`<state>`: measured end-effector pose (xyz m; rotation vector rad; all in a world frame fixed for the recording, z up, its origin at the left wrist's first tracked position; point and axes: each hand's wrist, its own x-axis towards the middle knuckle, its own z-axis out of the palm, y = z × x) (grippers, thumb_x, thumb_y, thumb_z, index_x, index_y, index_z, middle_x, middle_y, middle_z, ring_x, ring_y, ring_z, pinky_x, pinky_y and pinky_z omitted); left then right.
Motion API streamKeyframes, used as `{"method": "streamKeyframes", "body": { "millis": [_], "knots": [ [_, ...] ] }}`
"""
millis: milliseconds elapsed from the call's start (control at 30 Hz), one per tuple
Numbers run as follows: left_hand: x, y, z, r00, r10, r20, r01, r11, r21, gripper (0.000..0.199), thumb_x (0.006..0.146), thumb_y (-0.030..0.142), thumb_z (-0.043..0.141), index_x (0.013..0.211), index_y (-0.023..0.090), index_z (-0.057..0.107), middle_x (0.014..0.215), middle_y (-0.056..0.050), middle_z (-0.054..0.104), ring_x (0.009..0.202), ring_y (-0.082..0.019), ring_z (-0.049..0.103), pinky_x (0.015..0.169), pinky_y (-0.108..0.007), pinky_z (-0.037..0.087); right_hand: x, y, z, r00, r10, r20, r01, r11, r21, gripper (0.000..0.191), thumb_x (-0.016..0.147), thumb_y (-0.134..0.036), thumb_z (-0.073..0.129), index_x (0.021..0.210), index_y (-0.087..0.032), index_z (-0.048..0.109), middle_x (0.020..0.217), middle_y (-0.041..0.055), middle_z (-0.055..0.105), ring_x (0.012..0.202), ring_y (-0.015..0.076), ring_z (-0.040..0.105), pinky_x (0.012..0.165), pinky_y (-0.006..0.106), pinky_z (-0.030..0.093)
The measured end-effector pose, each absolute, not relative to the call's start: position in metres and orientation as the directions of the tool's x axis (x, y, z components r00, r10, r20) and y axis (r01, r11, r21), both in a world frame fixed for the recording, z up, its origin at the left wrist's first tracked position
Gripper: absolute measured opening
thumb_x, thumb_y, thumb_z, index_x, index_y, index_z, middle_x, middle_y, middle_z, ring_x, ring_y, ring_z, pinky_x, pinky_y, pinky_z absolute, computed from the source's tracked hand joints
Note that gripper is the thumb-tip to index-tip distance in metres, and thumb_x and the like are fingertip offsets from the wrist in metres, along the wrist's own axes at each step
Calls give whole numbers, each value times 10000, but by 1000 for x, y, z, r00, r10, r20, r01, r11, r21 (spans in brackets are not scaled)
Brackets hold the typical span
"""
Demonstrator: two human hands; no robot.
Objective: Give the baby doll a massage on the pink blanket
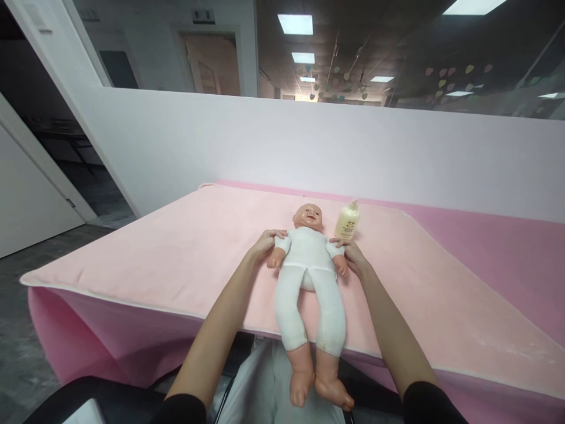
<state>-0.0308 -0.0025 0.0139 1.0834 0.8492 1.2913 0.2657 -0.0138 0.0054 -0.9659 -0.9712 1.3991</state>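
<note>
A baby doll (309,253) with a white cloth body lies face up, its head away from me and its lower legs past the table's front edge. My left hand (267,241) is closed round the doll's arm on the left side of the picture, fingers over the white sleeve. On the other side, my right hand (352,252) grips the doll's other arm in the same way; the thumbs are partly hidden. Just beyond my right hand stands a pale yellow pump bottle (347,221), upright near the doll's head.
A pale pink mat (176,253) covers the table over a darker pink cloth (507,253). Behind it rises a white partition (309,141) with glass above. At left are a doorway and a white door (35,182). A black chair (101,400) shows at the lower left.
</note>
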Motion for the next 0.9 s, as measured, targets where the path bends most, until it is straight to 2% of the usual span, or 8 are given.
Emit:
{"method": "streamKeyframes", "body": {
  "millis": [67, 167, 267, 400, 533, 633, 767, 900],
  "knots": [
    [-30, -2, 12, 115, 990, 82, -329, -40, 944, 165, 429, 70, 644, 577, 143, 652, 919, -71, 703, 900, -194, 637, 787, -282, 479, 265, -14, 5, -28, 999, -22, -326, -30, -945, 179, 489, -174, 666, 666, -166, 695, 939, 40, 688, 842, 171, 625, 771, 281, 517],
    [-28, -3, 13, 135, 990, 38, -364, 14, 931, 326, 467, 111, 686, 789, 146, 720, 837, -66, 701, 756, -174, 631, 678, -275, 463, 264, -15, 6, -47, 998, 37, -316, 20, -949, 272, 476, -140, 693, 745, -171, 721, 990, 53, 691, 906, 180, 625, 817, 282, 510],
    [-27, -4, 15, 147, 987, 71, -341, -17, 940, 390, 542, 194, 712, 929, 149, 717, 827, -56, 697, 730, -152, 612, 638, -243, 434, 262, -13, 8, -49, 995, 84, -342, 62, -938, 379, 475, -138, 708, 851, -182, 726, 1008, 57, 695, 944, 189, 622, 840, 290, 503],
    [-23, 1, 10, 71, 996, 52, -272, -31, 962, 364, 618, 433, 741, 811, 132, 675, 713, -39, 650, 638, -136, 566, 587, -242, 403, 261, -5, 3, 31, 997, 67, -339, 74, -938, 369, 515, -233, 750, 877, -178, 708, 949, 32, 698, 869, 164, 629, 799, 280, 501],
    [-18, 8, 2, -56, 998, 25, -168, -35, 985, 441, 618, 557, 732, 670, 140, 600, 570, -4, 552, 529, -110, 484, 523, -243, 341, 257, 3, -3, 142, 989, 33, -150, 55, -987, 365, 572, -370, 787, 857, -154, 710, 998, 65, 696, 905, 177, 633, 787, 276, 495],
    [-19, 7, 4, -50, 999, 11, -168, -19, 986, 390, 633, 515, 725, 686, 150, 600, 571, -2, 548, 522, -110, 483, 517, -243, 336, 256, 3, -2, 165, 986, 28, -105, 46, -993, 383, 564, -391, 804, 850, -153, 713, 1021, 75, 695, 942, 195, 633, 794, 285, 501],
    [-26, 3, 15, 45, 999, -16, -228, 26, 973, 210, 595, 283, 671, 755, 151, 635, 679, -27, 619, 593, -122, 542, 544, -233, 383, 262, -6, 5, -8, 1000, 10, -263, 8, -965, 424, 513, -292, 821, 909, -174, 725, 1030, 53, 694, 937, 187, 635, 838, 294, 512],
    [-31, 1, 19, 86, 996, -38, -285, 61, 957, 267, 501, 148, 604, 760, 149, 669, 734, -42, 657, 675, -153, 593, 625, -262, 452, 268, -14, 9, -67, 998, -13, -285, -31, -958, 309, 448, -156, 757, 754, -163, 718, 943, 51, 700, 880, 200, 632, 807, 310, 526]
  ]
}}
